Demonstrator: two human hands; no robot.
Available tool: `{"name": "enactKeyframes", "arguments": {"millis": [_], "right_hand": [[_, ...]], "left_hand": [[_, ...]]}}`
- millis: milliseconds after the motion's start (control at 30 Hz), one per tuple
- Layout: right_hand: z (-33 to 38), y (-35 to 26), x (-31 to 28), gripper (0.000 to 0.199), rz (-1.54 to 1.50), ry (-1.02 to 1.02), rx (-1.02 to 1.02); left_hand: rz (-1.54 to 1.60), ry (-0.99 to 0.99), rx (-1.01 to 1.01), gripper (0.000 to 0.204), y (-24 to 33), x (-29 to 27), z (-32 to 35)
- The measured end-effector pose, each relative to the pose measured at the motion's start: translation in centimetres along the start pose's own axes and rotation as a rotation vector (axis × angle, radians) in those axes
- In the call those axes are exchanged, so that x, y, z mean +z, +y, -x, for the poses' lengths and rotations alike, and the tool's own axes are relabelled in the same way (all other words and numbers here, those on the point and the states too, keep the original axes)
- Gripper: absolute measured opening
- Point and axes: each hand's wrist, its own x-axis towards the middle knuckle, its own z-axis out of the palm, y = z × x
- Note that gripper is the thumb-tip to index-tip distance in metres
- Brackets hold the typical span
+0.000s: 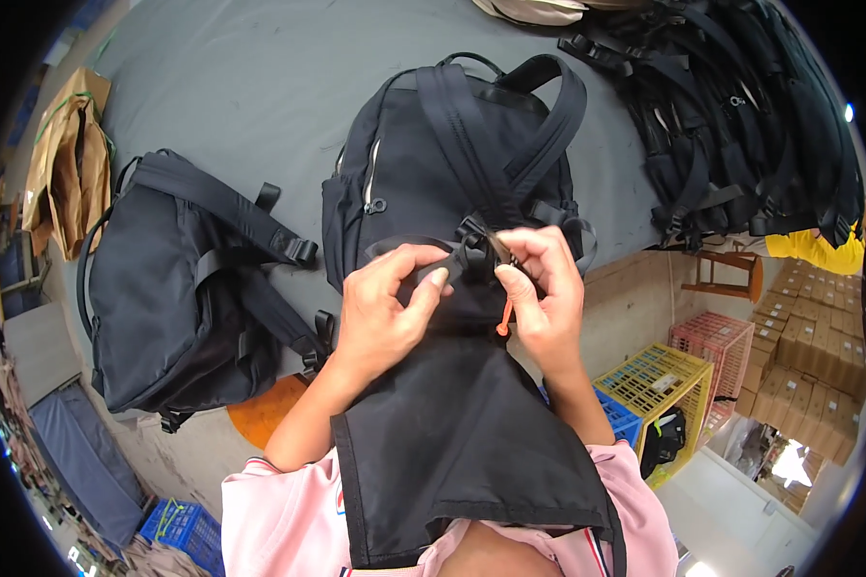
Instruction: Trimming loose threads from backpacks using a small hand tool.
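A black backpack (394,135) lies on the grey-covered table in front of me, its padded shoulder straps (457,125) facing up. At the lower end of a strap is a black plastic buckle (472,231), between my two hands. My left hand (385,303) is closed, thumb and fingers pinching the black webbing (437,262) beside that buckle. My right hand (547,298) is closed around a small, thin tool with an orange-red end (503,322) hanging below the thumb. Fingers mostly hide the tool, so its kind cannot be made out.
Another black backpack (154,288) lies at the table's left edge. Black bags (712,125) are heaped at the far right. A brown paper bag (67,173) stands far left. Yellow (659,375) and pink (717,351) crates, a wooden stool (741,274) and stacked cartons (808,337) are on the right.
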Motion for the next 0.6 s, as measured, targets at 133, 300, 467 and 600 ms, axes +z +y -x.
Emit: {"name": "enactKeyframes", "arguments": {"millis": [133, 300, 467, 600], "right_hand": [[-1.3, -0.6, 0.4, 0.031, 0.14, -0.315, 0.196], [0.3, 0.8, 1.5, 0.013, 0.069, -0.122, 0.269], [1.2, 1.2, 1.3, 0.022, -0.272, -0.176, 0.249], [1.2, 0.8, 1.4, 0.032, -0.11, -0.021, 0.228]], "left_hand": [[-0.549, 0.111, 0.316, 0.02, -0.5, 0.2, 0.1], [0.31, 0.008, -0.125, 0.02, -0.6, 0.6, 1.1], [0.927, -0.056, -0.363, 0.022, -1.5, 0.5, 0.8], [0.985, -0.032, -0.381, 0.028, -1.4, 0.8, 0.5]]}}
